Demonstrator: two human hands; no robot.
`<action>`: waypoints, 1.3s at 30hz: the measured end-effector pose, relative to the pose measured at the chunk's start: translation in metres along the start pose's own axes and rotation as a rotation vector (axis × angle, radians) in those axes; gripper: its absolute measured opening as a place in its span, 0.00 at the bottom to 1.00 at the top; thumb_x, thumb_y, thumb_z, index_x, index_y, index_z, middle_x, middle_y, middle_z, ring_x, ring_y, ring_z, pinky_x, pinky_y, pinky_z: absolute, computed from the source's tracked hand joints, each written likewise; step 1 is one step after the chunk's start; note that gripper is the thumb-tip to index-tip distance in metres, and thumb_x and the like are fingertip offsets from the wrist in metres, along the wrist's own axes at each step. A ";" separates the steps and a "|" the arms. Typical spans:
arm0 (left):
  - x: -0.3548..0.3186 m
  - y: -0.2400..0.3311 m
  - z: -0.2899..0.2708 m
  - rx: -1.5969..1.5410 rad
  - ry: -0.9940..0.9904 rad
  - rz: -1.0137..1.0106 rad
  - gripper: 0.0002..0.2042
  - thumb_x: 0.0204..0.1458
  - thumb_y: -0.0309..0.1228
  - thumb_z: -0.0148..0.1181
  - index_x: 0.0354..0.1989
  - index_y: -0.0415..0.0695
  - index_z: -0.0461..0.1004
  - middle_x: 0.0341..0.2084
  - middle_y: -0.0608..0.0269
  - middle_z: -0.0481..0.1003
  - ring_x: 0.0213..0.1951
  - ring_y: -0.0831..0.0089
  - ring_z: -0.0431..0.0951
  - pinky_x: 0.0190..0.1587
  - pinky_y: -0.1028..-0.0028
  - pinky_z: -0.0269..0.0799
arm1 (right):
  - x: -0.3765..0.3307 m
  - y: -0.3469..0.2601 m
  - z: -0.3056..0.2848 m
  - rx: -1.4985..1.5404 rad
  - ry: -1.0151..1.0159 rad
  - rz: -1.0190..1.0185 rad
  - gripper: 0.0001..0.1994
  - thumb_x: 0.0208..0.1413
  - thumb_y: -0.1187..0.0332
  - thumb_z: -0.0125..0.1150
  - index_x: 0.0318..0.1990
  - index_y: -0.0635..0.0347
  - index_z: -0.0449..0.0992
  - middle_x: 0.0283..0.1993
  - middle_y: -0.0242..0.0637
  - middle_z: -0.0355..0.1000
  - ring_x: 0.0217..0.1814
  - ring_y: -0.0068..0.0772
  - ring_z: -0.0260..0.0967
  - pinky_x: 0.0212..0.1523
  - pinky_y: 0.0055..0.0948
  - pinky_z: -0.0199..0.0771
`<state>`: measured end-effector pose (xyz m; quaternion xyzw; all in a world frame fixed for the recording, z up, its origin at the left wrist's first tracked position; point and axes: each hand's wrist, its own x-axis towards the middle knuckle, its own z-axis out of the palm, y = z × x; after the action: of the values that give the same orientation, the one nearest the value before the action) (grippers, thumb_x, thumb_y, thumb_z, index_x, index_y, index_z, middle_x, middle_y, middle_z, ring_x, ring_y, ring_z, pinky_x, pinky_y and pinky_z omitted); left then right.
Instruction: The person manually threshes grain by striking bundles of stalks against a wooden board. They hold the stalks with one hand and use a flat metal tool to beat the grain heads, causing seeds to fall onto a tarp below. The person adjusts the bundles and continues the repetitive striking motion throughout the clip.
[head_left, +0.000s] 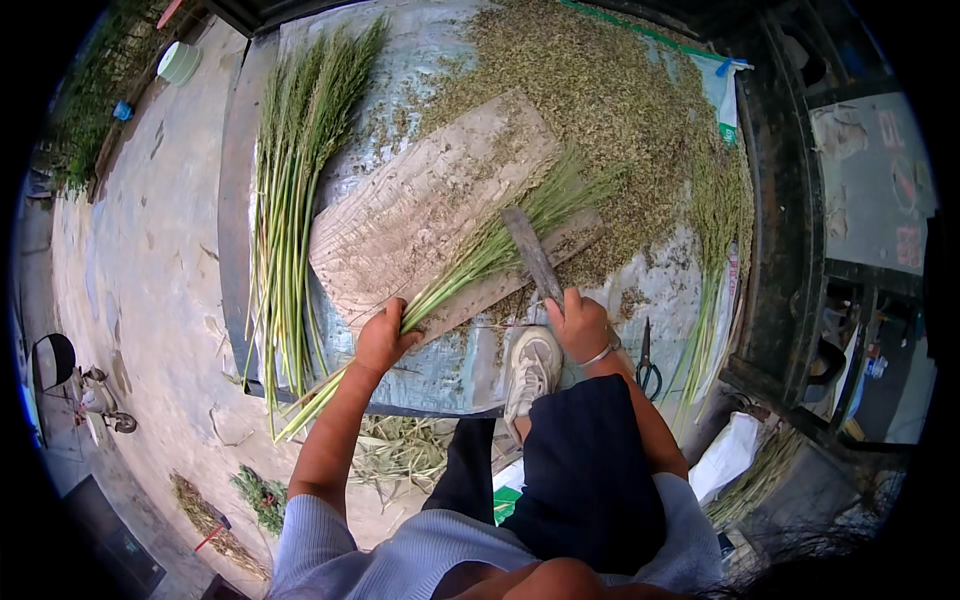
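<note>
My left hand (384, 338) is closed around a bunch of green seed-headed stalks (450, 277). Their feathery tops fan out to the upper right over a worn wooden board (430, 200), and the cut ends stick out below my wrist. In my right hand (580, 325) is the near end of a flat, dark grey bar-like tool (533, 253). Its far end lies over the seed heads; whether it presses on them I cannot tell. Husks and seeds are scattered on the board. My shoe (532, 372) rests beside my right hand, near the board's lower edge.
A large bundle of stalks (300, 170) lies left of the board. Loose seed (620, 110) spreads behind and right of it. Thinner stalks (722, 220) lie along the right edge. Black-handled scissors (649, 370) lie right of my right hand. Leaf scraps (400, 448) cover the ground below.
</note>
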<state>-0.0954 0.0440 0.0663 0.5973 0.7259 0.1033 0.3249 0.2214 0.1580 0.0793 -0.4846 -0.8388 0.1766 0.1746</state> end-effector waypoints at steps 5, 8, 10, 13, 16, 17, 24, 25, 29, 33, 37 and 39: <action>0.004 0.005 0.000 -0.313 -0.064 0.002 0.25 0.36 0.31 0.71 0.41 0.43 0.63 0.26 0.56 0.73 0.31 0.62 0.75 0.33 0.68 0.70 | -0.012 0.023 0.019 -0.050 -0.108 0.064 0.14 0.51 0.62 0.59 0.31 0.60 0.63 0.12 0.44 0.62 0.14 0.51 0.62 0.15 0.45 0.61; 0.001 -0.001 0.012 -0.771 -0.203 -0.076 0.20 0.42 0.32 0.68 0.40 0.43 0.64 0.26 0.62 0.73 0.28 0.71 0.74 0.31 0.73 0.69 | -0.025 0.028 0.017 -0.047 -0.110 0.101 0.14 0.51 0.62 0.59 0.31 0.61 0.63 0.12 0.45 0.63 0.15 0.52 0.63 0.16 0.45 0.62; -0.002 -0.002 0.020 -1.043 -0.346 -0.193 0.16 0.47 0.33 0.64 0.40 0.43 0.64 0.25 0.65 0.72 0.28 0.75 0.73 0.31 0.76 0.68 | -0.036 0.033 0.021 -0.053 -0.112 0.117 0.14 0.51 0.62 0.60 0.31 0.61 0.62 0.13 0.46 0.63 0.15 0.52 0.63 0.16 0.45 0.62; -0.012 -0.010 0.042 -1.263 -0.511 -0.300 0.10 0.56 0.36 0.53 0.39 0.44 0.65 0.26 0.62 0.73 0.30 0.73 0.76 0.35 0.73 0.72 | -0.046 0.043 0.026 0.015 -0.132 0.118 0.15 0.50 0.62 0.60 0.30 0.62 0.62 0.14 0.48 0.63 0.16 0.53 0.64 0.16 0.45 0.62; -0.025 0.003 0.055 -1.603 -0.681 -0.466 0.11 0.58 0.38 0.49 0.40 0.43 0.64 0.30 0.53 0.75 0.34 0.62 0.78 0.36 0.65 0.77 | -0.050 0.044 0.025 0.023 -0.123 0.124 0.15 0.50 0.62 0.60 0.31 0.62 0.62 0.14 0.48 0.63 0.16 0.53 0.63 0.16 0.45 0.62; -0.029 0.004 0.066 -1.664 -0.706 -0.462 0.11 0.58 0.39 0.48 0.39 0.44 0.63 0.32 0.49 0.75 0.38 0.56 0.78 0.38 0.57 0.77 | -0.051 0.044 0.024 0.033 -0.115 0.126 0.15 0.50 0.62 0.61 0.31 0.62 0.62 0.14 0.48 0.63 0.16 0.53 0.63 0.16 0.45 0.62; -0.055 0.039 0.084 -1.771 -0.438 -0.404 0.11 0.57 0.40 0.50 0.34 0.44 0.63 0.33 0.55 0.73 0.38 0.55 0.78 0.38 0.61 0.77 | -0.053 0.034 0.014 0.116 -0.008 0.163 0.14 0.50 0.64 0.61 0.32 0.62 0.63 0.14 0.48 0.62 0.17 0.55 0.63 0.16 0.46 0.61; -0.053 0.043 0.082 -1.774 -0.461 -0.409 0.12 0.57 0.41 0.49 0.33 0.44 0.64 0.33 0.54 0.73 0.41 0.53 0.77 0.39 0.59 0.76 | -0.052 0.031 0.012 0.118 0.029 0.157 0.14 0.50 0.64 0.61 0.32 0.62 0.63 0.14 0.48 0.62 0.17 0.55 0.63 0.16 0.46 0.61; -0.051 0.041 0.089 -1.827 -0.460 -0.452 0.14 0.56 0.43 0.50 0.30 0.44 0.65 0.38 0.48 0.72 0.43 0.48 0.75 0.42 0.53 0.75 | -0.048 0.036 0.023 0.137 -0.045 0.178 0.15 0.50 0.61 0.61 0.34 0.61 0.63 0.15 0.48 0.63 0.17 0.56 0.63 0.17 0.47 0.62; -0.054 0.034 0.097 -1.880 -0.442 -0.516 0.14 0.57 0.42 0.49 0.31 0.43 0.65 0.37 0.45 0.73 0.41 0.48 0.76 0.40 0.54 0.76 | -0.053 0.046 0.038 0.077 -0.061 0.203 0.15 0.51 0.60 0.60 0.35 0.60 0.64 0.15 0.48 0.65 0.18 0.56 0.64 0.17 0.47 0.63; -0.050 0.036 0.101 -1.806 -0.408 -0.560 0.13 0.57 0.41 0.50 0.33 0.42 0.65 0.36 0.46 0.74 0.37 0.54 0.78 0.37 0.59 0.77 | -0.056 0.049 0.041 0.079 -0.050 0.201 0.15 0.51 0.59 0.59 0.36 0.60 0.64 0.15 0.48 0.64 0.17 0.55 0.64 0.16 0.48 0.63; -0.050 0.041 0.104 -1.734 -0.372 -0.539 0.12 0.57 0.39 0.51 0.34 0.41 0.65 0.35 0.47 0.74 0.36 0.58 0.78 0.36 0.62 0.78 | -0.054 0.048 0.042 0.071 -0.060 0.187 0.16 0.51 0.59 0.59 0.37 0.61 0.64 0.15 0.49 0.64 0.17 0.55 0.64 0.16 0.47 0.63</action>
<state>0.0031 -0.0168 0.0256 -0.0365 0.4454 0.4337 0.7824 0.2632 0.1276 0.0137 -0.5488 -0.7878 0.2364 0.1492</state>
